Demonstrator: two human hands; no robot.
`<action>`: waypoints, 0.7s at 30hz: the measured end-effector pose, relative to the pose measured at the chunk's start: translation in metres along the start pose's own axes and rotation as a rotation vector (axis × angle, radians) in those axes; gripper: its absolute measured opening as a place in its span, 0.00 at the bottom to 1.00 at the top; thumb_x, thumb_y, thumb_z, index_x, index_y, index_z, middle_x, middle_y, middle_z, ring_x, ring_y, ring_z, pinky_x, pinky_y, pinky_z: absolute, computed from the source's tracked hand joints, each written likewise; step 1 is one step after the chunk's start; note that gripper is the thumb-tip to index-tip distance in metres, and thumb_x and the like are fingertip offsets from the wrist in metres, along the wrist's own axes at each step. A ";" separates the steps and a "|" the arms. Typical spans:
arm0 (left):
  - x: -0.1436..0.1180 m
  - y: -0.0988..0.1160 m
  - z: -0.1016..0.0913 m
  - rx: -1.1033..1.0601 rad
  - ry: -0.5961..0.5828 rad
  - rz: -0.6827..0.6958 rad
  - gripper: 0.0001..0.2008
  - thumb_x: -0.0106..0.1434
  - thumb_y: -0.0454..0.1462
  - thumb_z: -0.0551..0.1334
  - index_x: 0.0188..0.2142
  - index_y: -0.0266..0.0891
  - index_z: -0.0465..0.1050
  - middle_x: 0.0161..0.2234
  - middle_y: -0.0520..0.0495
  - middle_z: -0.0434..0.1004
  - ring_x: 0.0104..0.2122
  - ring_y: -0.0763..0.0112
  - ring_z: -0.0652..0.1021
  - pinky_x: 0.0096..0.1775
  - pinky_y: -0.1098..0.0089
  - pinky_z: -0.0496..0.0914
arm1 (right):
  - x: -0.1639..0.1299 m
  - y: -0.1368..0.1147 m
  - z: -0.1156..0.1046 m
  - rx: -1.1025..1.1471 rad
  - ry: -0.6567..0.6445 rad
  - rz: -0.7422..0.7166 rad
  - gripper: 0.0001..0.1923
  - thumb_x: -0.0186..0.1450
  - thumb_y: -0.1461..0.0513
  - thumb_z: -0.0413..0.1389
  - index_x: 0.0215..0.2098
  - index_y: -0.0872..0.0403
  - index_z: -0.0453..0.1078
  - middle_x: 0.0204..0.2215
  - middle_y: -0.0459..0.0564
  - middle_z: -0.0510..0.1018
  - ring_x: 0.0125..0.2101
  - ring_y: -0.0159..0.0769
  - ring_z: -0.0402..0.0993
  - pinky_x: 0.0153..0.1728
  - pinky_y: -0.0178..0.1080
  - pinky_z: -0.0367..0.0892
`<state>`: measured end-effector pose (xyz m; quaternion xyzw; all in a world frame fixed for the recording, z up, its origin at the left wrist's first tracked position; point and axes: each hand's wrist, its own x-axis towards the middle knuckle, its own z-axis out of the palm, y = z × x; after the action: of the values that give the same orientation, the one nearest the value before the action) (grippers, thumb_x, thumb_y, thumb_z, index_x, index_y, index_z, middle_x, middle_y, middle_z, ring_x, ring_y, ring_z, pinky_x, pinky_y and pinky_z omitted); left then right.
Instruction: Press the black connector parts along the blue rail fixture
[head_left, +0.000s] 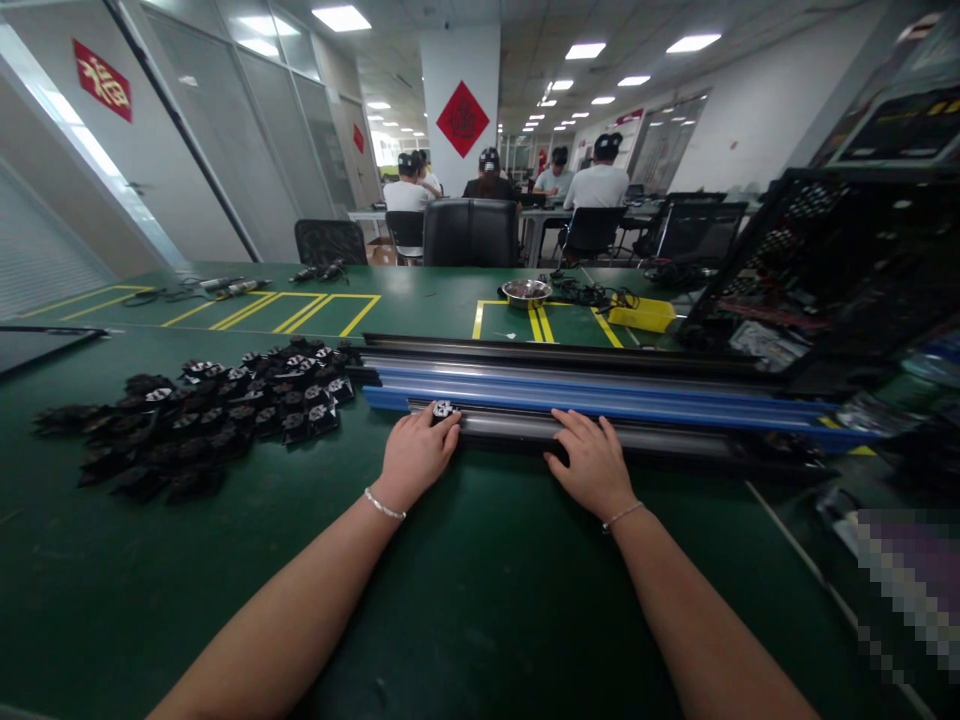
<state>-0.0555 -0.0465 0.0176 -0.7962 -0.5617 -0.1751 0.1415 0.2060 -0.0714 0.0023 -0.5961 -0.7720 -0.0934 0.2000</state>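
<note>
Green matting covered the surface (465,600), and a long grey rail (600,432) was laid across it in front of blue rails (600,395). A small black-and-white part (443,409) was pinched in the closed grip of the left hand (416,455) at the grey rail's left end. The right hand (594,466) was laid flat, fingers spread, on that rail, gripping nothing. A heap of similar black parts (202,415) was spread just left.

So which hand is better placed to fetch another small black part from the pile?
Probably the left hand. It sits at the near rail's left end, fingers on a small black part, beside the pile of black parts. The right hand rests flat on the rail, farther from the pile.
</note>
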 end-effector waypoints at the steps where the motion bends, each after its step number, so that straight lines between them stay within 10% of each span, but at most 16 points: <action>1: 0.000 -0.002 0.000 0.004 0.003 0.001 0.18 0.67 0.43 0.49 0.50 0.47 0.73 0.50 0.40 0.73 0.46 0.60 0.76 0.47 0.60 0.68 | 0.000 0.000 0.000 0.000 -0.003 0.001 0.09 0.61 0.58 0.50 0.33 0.51 0.70 0.56 0.49 0.68 0.57 0.44 0.60 0.58 0.56 0.48; 21: -0.002 -0.027 0.004 0.020 0.016 -0.005 0.18 0.67 0.41 0.50 0.49 0.45 0.74 0.47 0.40 0.76 0.43 0.58 0.78 0.44 0.61 0.70 | 0.000 0.000 0.001 -0.001 0.018 0.001 0.08 0.60 0.59 0.51 0.33 0.51 0.70 0.56 0.49 0.68 0.57 0.44 0.61 0.58 0.56 0.49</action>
<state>-0.0810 -0.0374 0.0139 -0.7917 -0.5643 -0.1762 0.1539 0.2061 -0.0715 0.0014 -0.5955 -0.7699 -0.0993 0.2068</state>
